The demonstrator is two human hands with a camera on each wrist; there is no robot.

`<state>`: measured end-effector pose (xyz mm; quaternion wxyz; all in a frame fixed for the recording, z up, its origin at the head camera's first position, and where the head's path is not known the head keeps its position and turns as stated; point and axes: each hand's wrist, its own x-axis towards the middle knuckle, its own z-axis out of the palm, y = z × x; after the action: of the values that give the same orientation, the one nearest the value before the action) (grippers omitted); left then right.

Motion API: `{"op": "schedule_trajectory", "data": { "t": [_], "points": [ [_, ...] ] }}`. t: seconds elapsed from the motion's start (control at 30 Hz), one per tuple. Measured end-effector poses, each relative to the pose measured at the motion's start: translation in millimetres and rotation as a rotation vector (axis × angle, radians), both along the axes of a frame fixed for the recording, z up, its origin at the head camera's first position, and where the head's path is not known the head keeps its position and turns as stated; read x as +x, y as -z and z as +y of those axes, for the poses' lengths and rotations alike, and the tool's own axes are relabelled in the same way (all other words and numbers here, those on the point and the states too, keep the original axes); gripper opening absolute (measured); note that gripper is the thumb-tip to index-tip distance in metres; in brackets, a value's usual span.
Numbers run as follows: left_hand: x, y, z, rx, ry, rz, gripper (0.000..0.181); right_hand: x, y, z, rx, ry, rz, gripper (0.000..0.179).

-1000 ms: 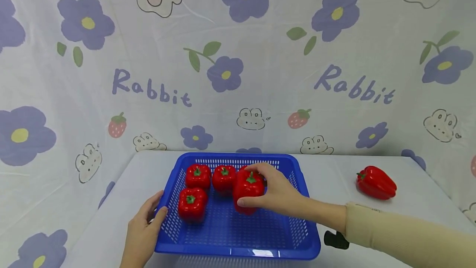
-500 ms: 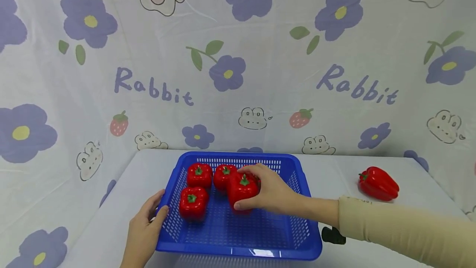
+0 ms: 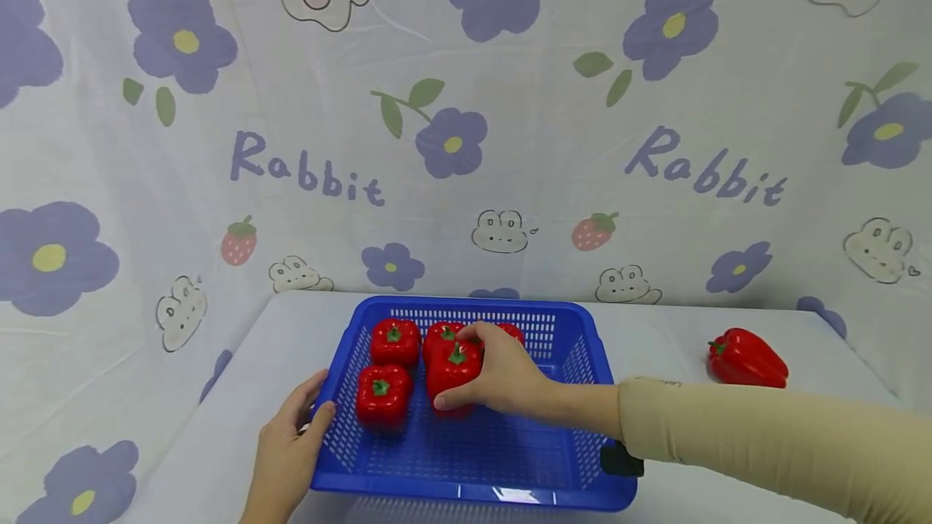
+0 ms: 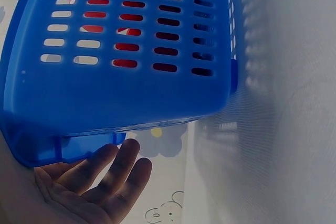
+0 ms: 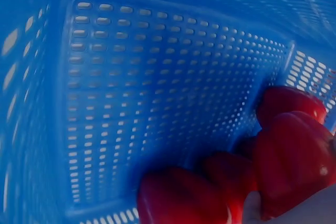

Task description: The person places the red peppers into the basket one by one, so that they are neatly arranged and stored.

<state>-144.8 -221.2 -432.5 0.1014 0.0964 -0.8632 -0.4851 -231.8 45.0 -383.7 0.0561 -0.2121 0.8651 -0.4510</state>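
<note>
My right hand (image 3: pixel 506 374) holds a red bell pepper (image 3: pixel 453 382) with a green stem, thumb in front and fingers behind, inside the blue plastic basket (image 3: pixel 466 488). Beside it on the left are two more bell peppers, one at the back (image 3: pixel 396 342) and one nearer (image 3: pixel 383 399). Another pepper (image 3: pixel 440 335) sits just behind the held one, and the hand partly covers a further pepper (image 3: pixel 512 331). At the basket's left rim, my left hand (image 3: pixel 287 443) grips the edge with its thumb on top; its other fingers (image 4: pixel 121 169) extend outside the wall.
One bell pepper (image 3: pixel 746 358) lies on its side on the white table (image 3: pixel 677 338), right of the basket and partly behind my right sleeve (image 3: pixel 728 435). A printed cloth (image 3: pixel 553 144) hangs behind the table. My right wrist wears a black device (image 3: pixel 621 459).
My right hand has carried its bell pepper leftward inside the basket, closer to the left pair, uncovering part of the pepper at the back right. The left hand stays on the rim.
</note>
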Motion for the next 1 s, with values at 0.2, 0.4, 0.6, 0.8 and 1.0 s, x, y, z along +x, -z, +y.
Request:
{"op": "schedule_trajectory", "data": {
  "t": [0.2,0.4,0.6,0.8,1.0],
  "points": [
    [0.4,0.4,0.3,0.004,0.004,0.022,0.046,2.3,6.9,-5,0.005,-0.038,0.009,0.079],
    [1.1,0.1,-0.5,0.005,-0.002,0.02,0.046,-1.1,10.6,-9,0.007,-0.051,0.033,0.078],
    [1.4,-0.2,-1.7,0.006,-0.006,0.023,0.046,-3.6,13.0,-12,0.013,-0.06,0.048,0.076],
    [2.0,-1.3,-1.9,0.0,-0.007,0.011,0.047,-0.9,13.7,-16,0.051,-0.062,0.029,0.078],
    [2.0,-1.5,-1.4,0.012,-0.003,0.011,0.047,2.6,13.3,-17,0.071,-0.042,0.016,0.079]
  ]
}}
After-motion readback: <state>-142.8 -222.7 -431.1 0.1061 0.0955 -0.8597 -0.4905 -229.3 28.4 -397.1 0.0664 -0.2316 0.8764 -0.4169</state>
